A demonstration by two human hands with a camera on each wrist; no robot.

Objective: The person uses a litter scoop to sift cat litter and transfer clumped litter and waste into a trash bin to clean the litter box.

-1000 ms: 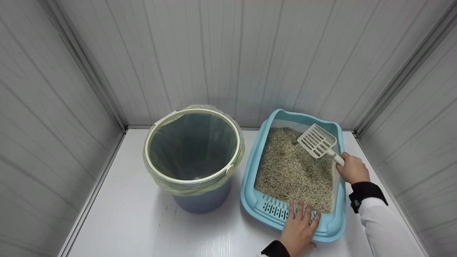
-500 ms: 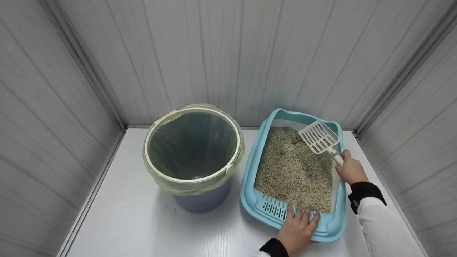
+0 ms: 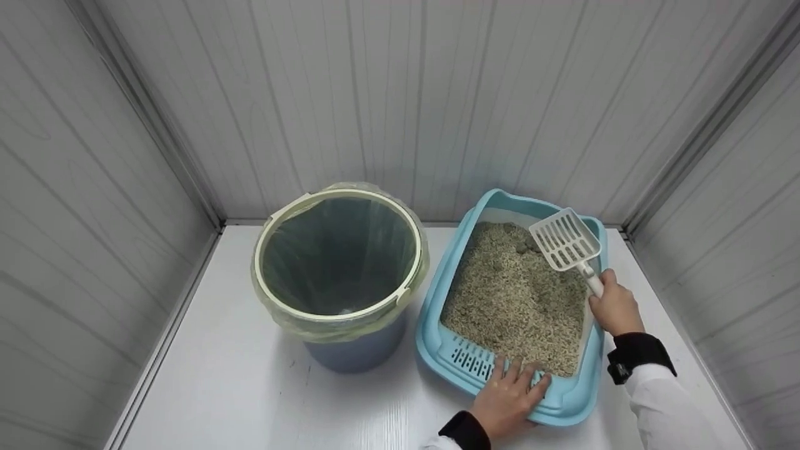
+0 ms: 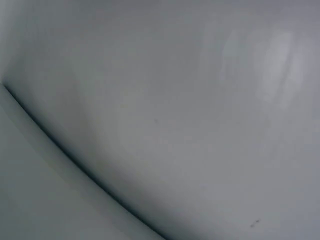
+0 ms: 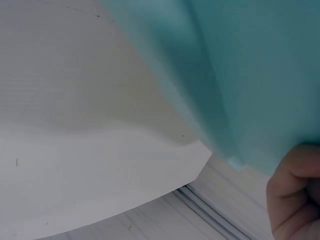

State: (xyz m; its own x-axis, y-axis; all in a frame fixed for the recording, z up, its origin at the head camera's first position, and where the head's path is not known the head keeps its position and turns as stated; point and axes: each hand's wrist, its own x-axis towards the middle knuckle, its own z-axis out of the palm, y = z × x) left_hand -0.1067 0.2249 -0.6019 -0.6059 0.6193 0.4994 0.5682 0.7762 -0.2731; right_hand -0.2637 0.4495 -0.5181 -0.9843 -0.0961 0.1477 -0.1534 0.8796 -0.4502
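In the head view, my right hand [image 3: 617,307] grips the handle of a white slotted litter scoop [image 3: 565,240]. The scoop's head overlaps the back right of a light blue litter box [image 3: 431,312] that holds grainy tan litter [image 3: 519,300]. A few darker clumps [image 3: 528,245] show beside the scoop's left edge. My left hand [image 3: 507,403] rests on the box's slotted front ledge, fingers spread and straight. In the right wrist view, curled fingers [image 5: 292,192] show beside the box's blue outer wall [image 5: 265,75]. The left wrist view shows no hand.
Left of the box stands a round bin [image 3: 356,347] lined with a translucent bag [image 3: 337,331], which a cream ring [image 3: 265,284] holds at the rim. Both stand on a white table [image 3: 231,350]. Grey panelled walls [image 3: 400,106] enclose the back and sides.
The litter box has turned slightly, its front shifting left along with my left hand and its back right corner shifting right. The scoop has moved a little right and up in the head view.
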